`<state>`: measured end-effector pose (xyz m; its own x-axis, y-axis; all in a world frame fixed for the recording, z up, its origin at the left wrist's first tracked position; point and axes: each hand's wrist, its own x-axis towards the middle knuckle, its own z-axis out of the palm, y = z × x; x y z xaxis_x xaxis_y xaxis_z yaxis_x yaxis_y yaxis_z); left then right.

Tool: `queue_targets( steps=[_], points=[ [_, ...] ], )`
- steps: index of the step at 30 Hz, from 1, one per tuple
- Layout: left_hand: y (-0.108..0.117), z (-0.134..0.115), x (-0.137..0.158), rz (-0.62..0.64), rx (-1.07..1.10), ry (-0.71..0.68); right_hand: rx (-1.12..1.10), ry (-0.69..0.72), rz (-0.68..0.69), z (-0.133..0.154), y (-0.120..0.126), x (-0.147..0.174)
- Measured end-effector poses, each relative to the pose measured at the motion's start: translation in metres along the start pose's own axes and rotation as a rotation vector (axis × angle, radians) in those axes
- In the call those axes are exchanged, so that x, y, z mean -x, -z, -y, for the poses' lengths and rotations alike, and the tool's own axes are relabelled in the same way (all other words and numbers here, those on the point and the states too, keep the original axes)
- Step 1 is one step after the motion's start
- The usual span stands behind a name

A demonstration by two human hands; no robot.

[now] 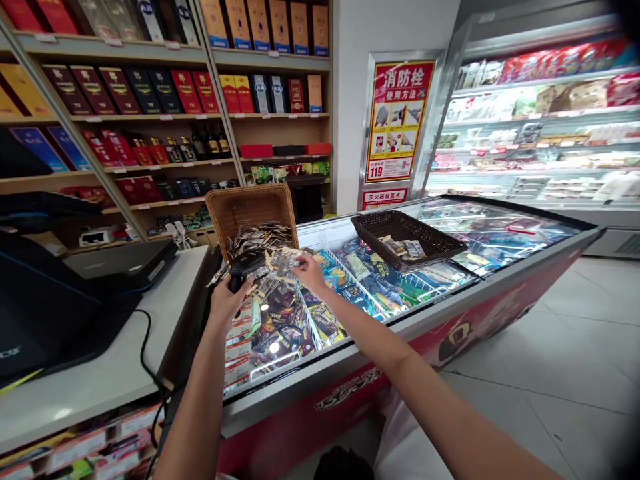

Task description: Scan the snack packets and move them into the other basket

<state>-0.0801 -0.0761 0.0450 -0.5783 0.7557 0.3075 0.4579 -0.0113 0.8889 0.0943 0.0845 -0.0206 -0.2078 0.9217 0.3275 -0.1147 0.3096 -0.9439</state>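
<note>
My left hand (pixel 227 303) is closed around the handle of a black barcode scanner (pixel 247 262) with a rounded head, above the left end of the freezer. To its right, my right hand (pixel 310 275) pinches a small clear packet (pixel 287 265) by its edge. Behind both hands, a tan wicker basket (pixel 251 200) is tipped with its opening toward me. Many small snack packets (pixel 263 238) fill its lower side and spill out onto the freezer's glass top, under the scanner and my right hand.
A dark wicker basket (pixel 415 230) with a few packets rests on the chest freezer (pixel 350 360). At left, a counter (pixel 120 287) carries black checkout equipment (pixel 50 293) and a trailing cable (pixel 145 347). Shelves of boxed bottles (pixel 150 90) and a refrigerated display (pixel 540 133) stand behind.
</note>
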Motion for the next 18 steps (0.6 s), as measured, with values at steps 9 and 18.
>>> queue_targets(
  steps=[9,18],
  points=[
    [-0.054,0.018,0.001,0.313,-0.22,-0.225,-0.164,-0.114,-0.39,-0.017,0.053,-0.034],
    [-0.06,0.02,0.019,0.34,-0.311,-0.22,-0.317,-0.149,-0.342,-0.014,0.044,-0.022]
  ],
)
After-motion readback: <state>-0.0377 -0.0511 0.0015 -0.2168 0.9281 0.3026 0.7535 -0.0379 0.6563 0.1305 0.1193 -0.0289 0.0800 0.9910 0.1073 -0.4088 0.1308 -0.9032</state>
